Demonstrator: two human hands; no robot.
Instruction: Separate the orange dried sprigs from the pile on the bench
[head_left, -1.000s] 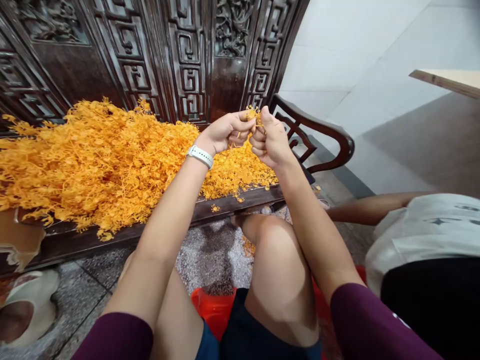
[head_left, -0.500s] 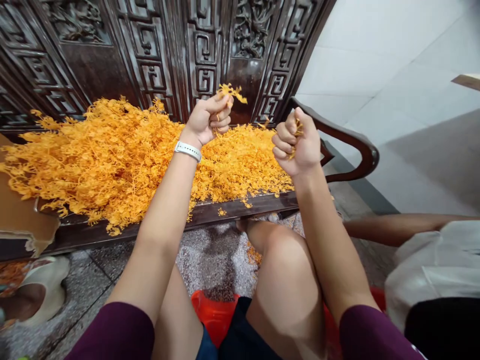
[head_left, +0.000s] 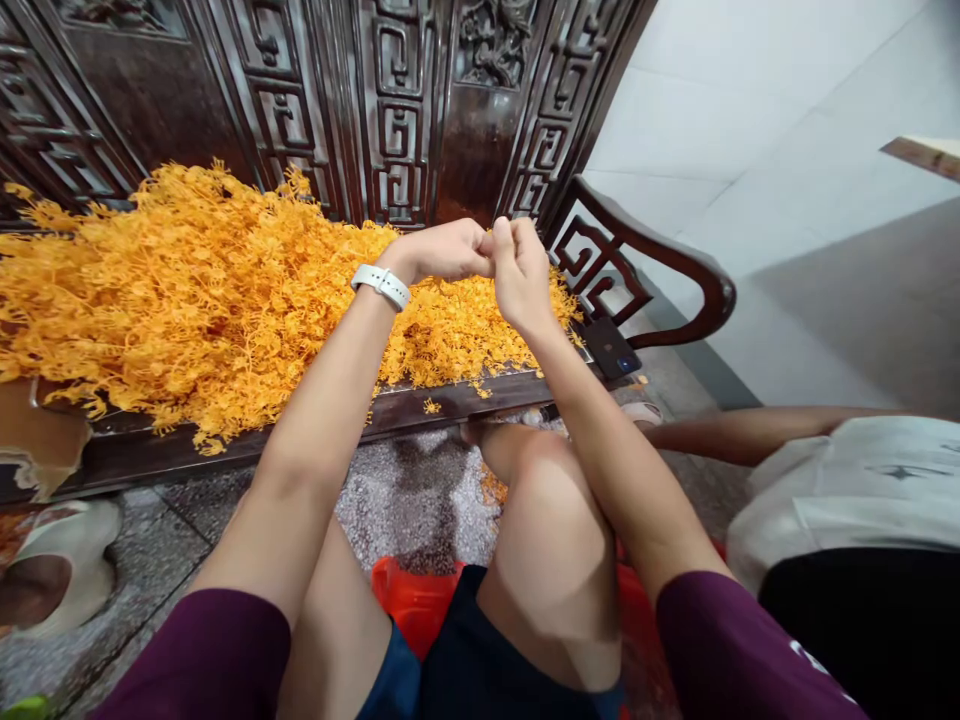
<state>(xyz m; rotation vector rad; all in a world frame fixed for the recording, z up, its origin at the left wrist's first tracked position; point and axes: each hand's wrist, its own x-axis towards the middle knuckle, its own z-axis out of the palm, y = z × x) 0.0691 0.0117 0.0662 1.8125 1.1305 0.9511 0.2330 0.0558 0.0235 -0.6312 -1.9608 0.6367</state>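
Note:
My left hand [head_left: 448, 250] and my right hand [head_left: 523, 272] meet fingertip to fingertip above a bench seat. Both are closed, fingers curled and pinched together. Half a second ago each held small orange branching pieces; the fingers now hide what lies in them. Below and to the left spreads a big heap of orange branching pieces [head_left: 210, 300], thin and spidery like plastic flower parts. It is tallest on the left and lower under my hands. A loose orange piece [head_left: 432, 406] lies near the seat's front edge. A pale watch strap [head_left: 381, 285] circles my left wrist.
The dark carved wooden bench [head_left: 480, 160] has a curved armrest [head_left: 712, 290] at right. A dark phone [head_left: 611, 347] lies beside it. Torn cardboard [head_left: 45, 440] sits at far left. Another person's leg [head_left: 720, 432] is on the right. A red stool [head_left: 418, 605] shows beneath me.
My hands, apart before with orange pieces showing in both, have come together. The left moved right and turned over, the right moved left. The phone has come into view.

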